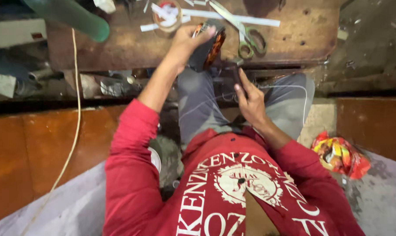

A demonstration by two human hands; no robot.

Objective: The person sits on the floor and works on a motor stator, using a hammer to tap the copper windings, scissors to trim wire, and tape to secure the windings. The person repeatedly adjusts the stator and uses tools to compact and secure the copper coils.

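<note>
Gripping a coil [209, 46] at the near edge of the bench [294, 35], the left hand [187, 41] is wrapping its fingers over the top while the thumb is pressing on the side. Coil: a dark, rounded block with bands of orange-copper winding showing along its right side; its lower part is hanging just past the bench edge, above the person's lap. Right hand [250, 102]: it is resting over the grey trousers, fingers curling narrowly around a small dark object that is too hidden to identify. Several thin pale wires [290, 87] are running between the coil area and the right hand and looping over the right thigh.

On the bench behind the coil, 1 pair of green-handled scissors [246, 37] is lying just beside it, with white paper strips [246, 18] and a tape roll [167, 15] farther back. A green pipe [75, 17] is slanting across the upper left, and a crumpled red-and-yellow wrapper [340, 155] is lying on the floor at the person's right.
</note>
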